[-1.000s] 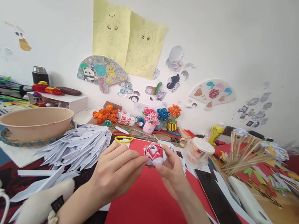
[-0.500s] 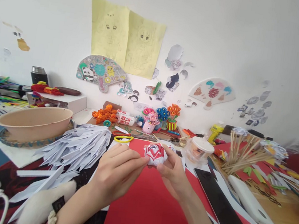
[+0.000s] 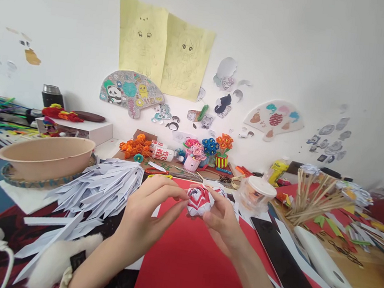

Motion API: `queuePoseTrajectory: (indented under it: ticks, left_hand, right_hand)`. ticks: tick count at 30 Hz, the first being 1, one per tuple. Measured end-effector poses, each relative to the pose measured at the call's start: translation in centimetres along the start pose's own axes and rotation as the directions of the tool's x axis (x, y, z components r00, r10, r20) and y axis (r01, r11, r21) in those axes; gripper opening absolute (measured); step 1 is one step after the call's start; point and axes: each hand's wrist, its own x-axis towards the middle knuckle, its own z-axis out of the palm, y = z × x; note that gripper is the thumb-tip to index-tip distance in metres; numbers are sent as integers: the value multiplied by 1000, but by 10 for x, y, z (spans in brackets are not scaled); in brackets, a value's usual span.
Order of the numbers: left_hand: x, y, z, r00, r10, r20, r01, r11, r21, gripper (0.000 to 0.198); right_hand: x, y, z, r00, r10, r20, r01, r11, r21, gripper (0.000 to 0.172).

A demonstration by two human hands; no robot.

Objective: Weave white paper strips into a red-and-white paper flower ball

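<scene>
A small red-and-white folded paper flower (image 3: 200,201) is held up over the red paper sheet (image 3: 193,267). My right hand (image 3: 222,219) grips it from the right, thumb in front and fingers behind. From the left, my left hand (image 3: 157,210) touches its edge with thumb and fingertips pinched together. The fingers' far sides are hidden behind the flower. Left of my left hand lies a heap of folded white paper strips (image 3: 101,188).
A beige basin (image 3: 45,155) stands at the left. A black phone (image 3: 285,258), a white power bank (image 3: 325,261) and a lidded plastic cup (image 3: 258,193) lie to the right, with wooden sticks (image 3: 312,197) beyond. Yellow-handled scissors (image 3: 159,175) are partly hidden behind my left hand.
The paper flower has turned in my fingers, showing more of its swirled top. My left hand has shifted its fingers higher, with the wrist raised a little.
</scene>
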Motion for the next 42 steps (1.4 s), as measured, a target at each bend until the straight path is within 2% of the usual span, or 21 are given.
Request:
queuePoseTrajectory:
  ticks: [9,17,28,34,42]
  left_hand:
    - [2,-1,-3,999,1,41,-1,1000,-6,6]
    - [1,-3,-2,997,43,59,-46,998,47,6]
    - [2,0,-1,997,74,-5,-74,997,32,10]
    - [3,-2,-3,996,91,24,-91,996,14,9]
    - [3,-2,-6,992,104,75,-110,990,86,9]
  right_hand:
    - [0,1,-1,1000,5,-5,-5,1000,-22,50]
    - [0,-1,-1,999,-1,45,2,1000,-4,43]
    - [1,0,-1,1000,16,22,-15,999,-33,46]
    - [1,0,-2,1000,22,8,-22,999,-41,52]
    - [0,-1,-2,1000,12,15,-12,1000,-24,49]
